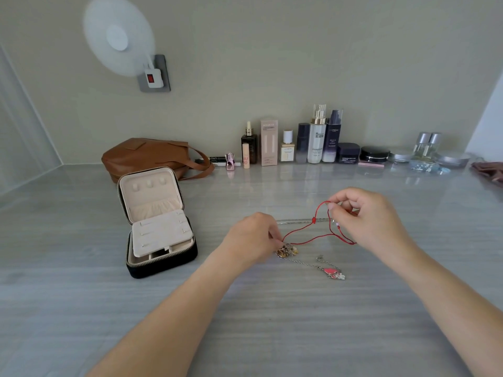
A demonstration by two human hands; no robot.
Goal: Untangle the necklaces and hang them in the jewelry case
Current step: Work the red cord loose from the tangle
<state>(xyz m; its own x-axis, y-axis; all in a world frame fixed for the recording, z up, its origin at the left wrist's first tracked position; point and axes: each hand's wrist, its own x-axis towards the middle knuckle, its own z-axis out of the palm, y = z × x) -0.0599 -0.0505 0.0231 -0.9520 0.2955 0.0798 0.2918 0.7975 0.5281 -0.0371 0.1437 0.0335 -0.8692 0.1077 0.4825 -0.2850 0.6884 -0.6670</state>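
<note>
Our left hand pinches the tangled charm cluster against the table while our right hand pinches the raised red cord — we should ease it free slowly, seemingly through chain loops — the open jewelry case stands left.

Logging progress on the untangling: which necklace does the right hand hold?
The red cord necklace, pinched in the right hand; the silver chain with the pink pendant lies flat on the table.
</note>
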